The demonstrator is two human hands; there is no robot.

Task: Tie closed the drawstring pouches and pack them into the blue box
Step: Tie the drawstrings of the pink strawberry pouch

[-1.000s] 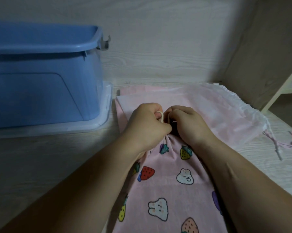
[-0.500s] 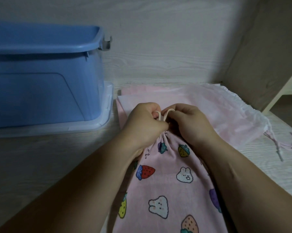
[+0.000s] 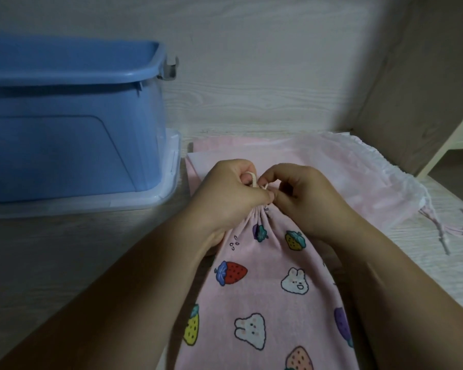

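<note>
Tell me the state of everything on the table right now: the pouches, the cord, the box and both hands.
Printed pouch: lying flat, mouth gathered shut.
Drawstring cord: looped between both hands, no finished knot visible.
Left hand: grips the cord loop.
Right hand: pinches the cord.
Blue box: upright, open on top.
Sheer pink pouch: lying flat, mouth gathered, strings loose.

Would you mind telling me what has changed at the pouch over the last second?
The right hand has eased slightly away from the left hand, so loops of cord now show between them. Both still pinch the cord at the gathered neck of the printed pouch. That pouch, the box and the pale pouches behind stayed put.
</note>
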